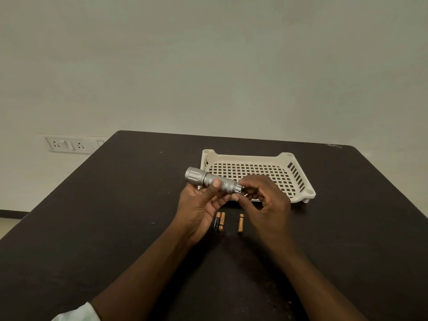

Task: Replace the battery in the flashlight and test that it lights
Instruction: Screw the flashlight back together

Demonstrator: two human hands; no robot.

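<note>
Hidden, cropped and unreadable parts

The right hand (261, 200) covers the tail end of the flashlight (212, 180), so whether a cap sits there cannot be told; the left hand (200, 205) hides the barrel's underside. Print on the batteries (219, 221) is too small to read. The table (92, 228) and both forearms run off the frame's lower edge.

A plain indoor room — likely an office or a bare workroom, though nothing settles which. A dark surface (115, 216) stands against an unadorned pale wall (208, 66), where a white socket-and-switch plate (69, 144) sits low, just beside the surface's far left corner. A cream perforated plastic tray (298, 179) rests on the surface — ordinary, not specialist kit.
</note>
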